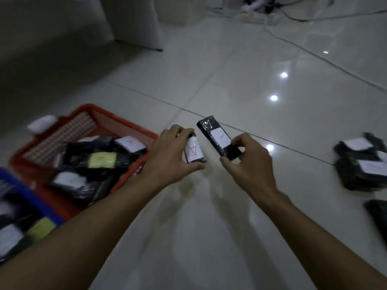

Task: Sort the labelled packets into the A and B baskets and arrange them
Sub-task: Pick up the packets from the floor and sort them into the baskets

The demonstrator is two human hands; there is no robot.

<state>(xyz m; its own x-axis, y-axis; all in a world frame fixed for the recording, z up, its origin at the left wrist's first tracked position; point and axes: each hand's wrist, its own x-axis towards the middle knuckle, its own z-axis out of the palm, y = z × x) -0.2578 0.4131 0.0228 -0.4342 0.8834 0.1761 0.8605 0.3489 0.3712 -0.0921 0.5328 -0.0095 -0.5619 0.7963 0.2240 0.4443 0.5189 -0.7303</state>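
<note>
I had a black packet in each hand, both held above the pale tiled floor [240, 91]. My left hand [170, 155] gripped the short packet [194, 152], fingers curled over its far end and thumb under the near end, its white label marked with a red A facing up. My right hand [251, 164] pinched the near end of the longer packet [217, 139] between thumb and fingers; its white label bore a B, and its far end pointed away from me. The two packets were just beside each other, not touching. To my left stood the red basket [129, 125] with several black packets lying jumbled inside, white and yellow labels showing, too blurred to read. Nearer me, at the left edge, was the blue basket [45, 208], also holding labelled packets. Well off to my right, a heap of unsorted packets [360, 164] lay on the floor, with another dark one [377, 212] nearer the edge.
</note>
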